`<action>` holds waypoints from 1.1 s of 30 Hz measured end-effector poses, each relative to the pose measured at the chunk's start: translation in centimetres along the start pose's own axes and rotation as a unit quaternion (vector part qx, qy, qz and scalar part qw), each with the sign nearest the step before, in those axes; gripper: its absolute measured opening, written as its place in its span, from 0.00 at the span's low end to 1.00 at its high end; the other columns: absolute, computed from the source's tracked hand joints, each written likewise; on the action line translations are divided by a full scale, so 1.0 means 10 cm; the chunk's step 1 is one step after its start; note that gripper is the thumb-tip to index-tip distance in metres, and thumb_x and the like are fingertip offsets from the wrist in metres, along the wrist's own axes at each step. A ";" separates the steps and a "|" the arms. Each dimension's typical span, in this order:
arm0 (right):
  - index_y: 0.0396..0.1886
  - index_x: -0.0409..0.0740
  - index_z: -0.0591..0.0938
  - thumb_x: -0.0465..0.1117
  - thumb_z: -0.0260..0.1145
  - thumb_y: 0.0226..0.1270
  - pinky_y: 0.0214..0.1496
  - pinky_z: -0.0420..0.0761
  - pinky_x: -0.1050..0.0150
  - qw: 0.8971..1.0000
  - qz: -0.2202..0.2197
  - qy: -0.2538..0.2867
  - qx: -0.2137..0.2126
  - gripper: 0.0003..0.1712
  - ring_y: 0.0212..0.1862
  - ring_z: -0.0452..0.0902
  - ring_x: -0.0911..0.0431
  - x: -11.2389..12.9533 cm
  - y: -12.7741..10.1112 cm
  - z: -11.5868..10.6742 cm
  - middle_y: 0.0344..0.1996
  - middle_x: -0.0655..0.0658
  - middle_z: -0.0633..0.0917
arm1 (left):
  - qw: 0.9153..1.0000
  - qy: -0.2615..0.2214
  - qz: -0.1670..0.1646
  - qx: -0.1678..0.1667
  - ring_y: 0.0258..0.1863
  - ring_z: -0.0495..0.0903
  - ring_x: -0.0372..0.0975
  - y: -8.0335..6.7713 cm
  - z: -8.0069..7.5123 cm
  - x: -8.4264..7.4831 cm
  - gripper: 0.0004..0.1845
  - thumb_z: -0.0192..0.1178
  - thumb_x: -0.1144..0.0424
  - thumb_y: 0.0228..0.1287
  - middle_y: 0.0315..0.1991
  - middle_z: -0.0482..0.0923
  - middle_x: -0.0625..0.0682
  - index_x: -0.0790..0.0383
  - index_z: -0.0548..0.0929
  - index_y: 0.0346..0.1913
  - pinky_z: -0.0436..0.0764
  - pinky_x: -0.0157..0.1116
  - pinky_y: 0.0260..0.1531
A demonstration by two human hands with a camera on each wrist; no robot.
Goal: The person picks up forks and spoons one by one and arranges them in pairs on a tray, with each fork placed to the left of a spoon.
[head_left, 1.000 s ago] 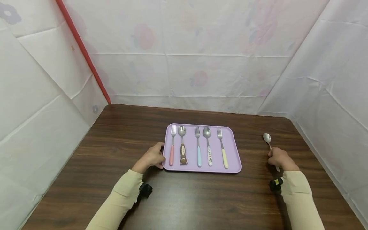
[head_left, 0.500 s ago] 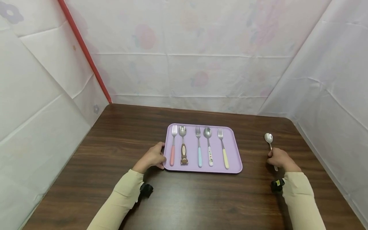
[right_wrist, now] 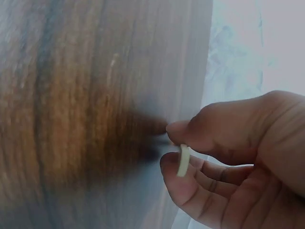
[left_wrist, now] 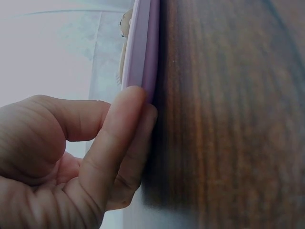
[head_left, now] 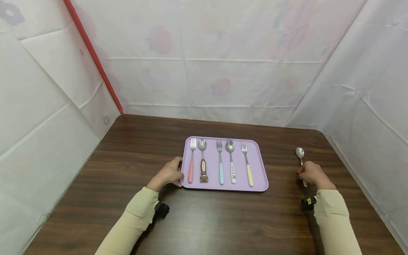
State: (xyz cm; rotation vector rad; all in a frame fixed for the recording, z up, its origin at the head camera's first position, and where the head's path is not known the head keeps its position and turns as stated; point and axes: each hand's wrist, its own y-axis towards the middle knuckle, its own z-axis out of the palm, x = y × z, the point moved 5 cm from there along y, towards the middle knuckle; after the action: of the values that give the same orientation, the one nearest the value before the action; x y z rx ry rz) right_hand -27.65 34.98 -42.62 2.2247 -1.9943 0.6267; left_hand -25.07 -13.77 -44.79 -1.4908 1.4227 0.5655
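Observation:
My left hand (head_left: 167,173) grips the left edge of a lilac tray (head_left: 259,172) near its front corner; in the left wrist view bent fingers (left_wrist: 112,129) meet the rim. Five-piece rows aside, the tray bears a pink-handled fork (head_left: 191,171), a brown bear-handled spoon (head_left: 203,169), a blue-handled fork (head_left: 221,171), a spoon with a patterned white handle (head_left: 232,171) and a yellow-handled fork (head_left: 249,173). Off to the right, my right hand (head_left: 313,174) pinches a metal spoon (head_left: 299,152) by its pale handle (right_wrist: 183,162), bowl pointing away from me.
Under everything is a dark wood-grain table (head_left: 223,219). Pale patterned sheeting (head_left: 204,81) hangs behind it and on both sides. A red pole (head_left: 95,58) slants down to the back left corner. Both wrists wear small black cameras.
My right hand and the spoon have shifted slightly to the right, and the handle end shows further left beneath the hand. The left hand stays at the tray, which holds its place.

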 end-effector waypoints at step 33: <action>0.34 0.24 0.81 0.28 0.62 0.53 0.31 0.79 0.49 0.999 -0.019 -0.002 -0.039 0.10 0.31 0.77 0.45 0.15 -0.09 -0.07 0.27 0.35 0.82 | 1.000 0.000 -0.005 0.002 0.14 0.76 0.45 0.01 0.00 0.03 0.38 0.52 0.84 0.47 0.25 0.71 0.64 0.72 0.56 0.66 0.83 0.38 0.14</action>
State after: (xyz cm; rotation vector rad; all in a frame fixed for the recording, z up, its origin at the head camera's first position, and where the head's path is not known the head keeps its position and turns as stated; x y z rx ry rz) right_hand -26.82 33.99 -41.23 2.2149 -1.9369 0.5311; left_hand -25.11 -13.88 -45.09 -1.4943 1.4160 0.5567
